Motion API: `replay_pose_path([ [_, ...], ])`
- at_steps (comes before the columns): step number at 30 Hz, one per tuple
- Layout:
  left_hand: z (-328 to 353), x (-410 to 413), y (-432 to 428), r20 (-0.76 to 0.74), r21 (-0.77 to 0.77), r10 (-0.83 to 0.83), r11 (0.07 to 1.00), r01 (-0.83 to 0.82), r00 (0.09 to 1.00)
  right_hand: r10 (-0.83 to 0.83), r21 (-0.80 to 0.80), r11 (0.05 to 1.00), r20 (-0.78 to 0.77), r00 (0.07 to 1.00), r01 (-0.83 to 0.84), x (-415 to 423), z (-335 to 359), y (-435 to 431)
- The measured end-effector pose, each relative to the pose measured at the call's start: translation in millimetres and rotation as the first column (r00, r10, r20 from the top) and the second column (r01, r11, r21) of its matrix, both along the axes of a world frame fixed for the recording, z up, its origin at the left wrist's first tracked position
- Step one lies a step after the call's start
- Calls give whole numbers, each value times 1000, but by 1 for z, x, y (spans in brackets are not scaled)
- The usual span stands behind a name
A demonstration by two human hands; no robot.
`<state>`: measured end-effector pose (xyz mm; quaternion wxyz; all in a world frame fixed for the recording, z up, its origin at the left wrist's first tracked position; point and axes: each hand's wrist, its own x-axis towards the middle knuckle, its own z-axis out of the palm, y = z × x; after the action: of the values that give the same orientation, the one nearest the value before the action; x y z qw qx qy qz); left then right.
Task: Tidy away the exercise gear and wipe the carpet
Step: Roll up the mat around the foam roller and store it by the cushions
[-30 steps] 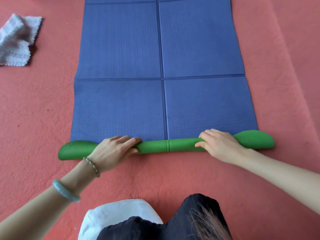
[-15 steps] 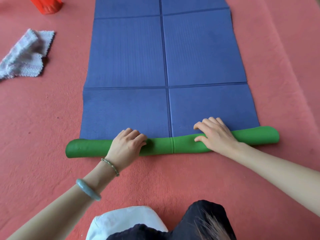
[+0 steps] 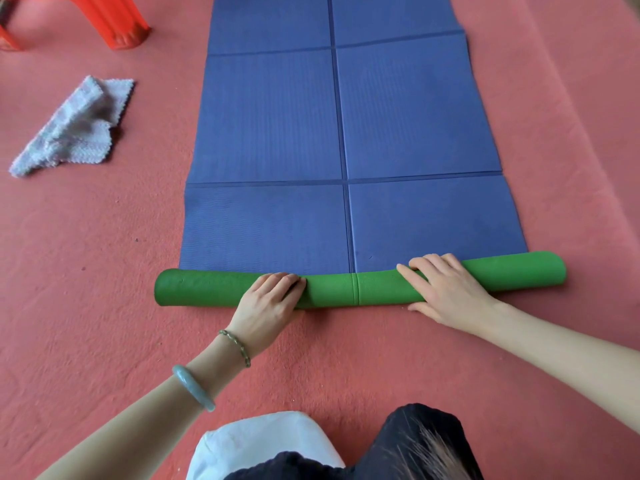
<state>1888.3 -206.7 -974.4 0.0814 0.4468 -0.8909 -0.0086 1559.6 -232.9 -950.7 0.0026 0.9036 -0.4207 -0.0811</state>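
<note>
A blue exercise mat (image 3: 339, 133) with a green underside lies flat on the red carpet (image 3: 86, 271), running away from me. Its near end is rolled into a green tube (image 3: 346, 289) lying crosswise. My left hand (image 3: 266, 306) presses on the roll left of its middle, fingers curled over the top. My right hand (image 3: 446, 292) rests on the roll to the right of the middle seam, fingers spread over it. A grey cloth (image 3: 72, 129) lies crumpled on the carpet to the left of the mat.
A red plastic stool leg (image 3: 117, 22) stands at the far left corner. My knees, in white and dark fabric (image 3: 263, 445), are at the bottom edge. A raised fold in the carpet (image 3: 568, 109) runs along the right side.
Both hands have pushed the green roll forward over the mat, and the roll has grown thicker. The view has shifted, bringing the stool and more of the cloth into sight.
</note>
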Motion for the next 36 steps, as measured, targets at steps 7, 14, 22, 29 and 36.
replay_pose_path([
  [7,29,7,-23,-92,210,-20,977,39,996,-58,91,995,269,961,35,-2,12,-4],
  [14,35,25,15,-207,464,109,886,-1,972,-350,577,790,146,925,207,6,34,20],
  [22,17,22,-6,-229,545,195,837,-40,954,-449,694,670,96,888,264,10,27,1],
  [29,24,18,-17,-107,516,248,841,-159,963,-454,573,771,189,871,278,8,17,-11],
  [36,21,8,19,-15,198,133,972,-128,991,-485,561,757,139,863,336,20,17,-12],
])
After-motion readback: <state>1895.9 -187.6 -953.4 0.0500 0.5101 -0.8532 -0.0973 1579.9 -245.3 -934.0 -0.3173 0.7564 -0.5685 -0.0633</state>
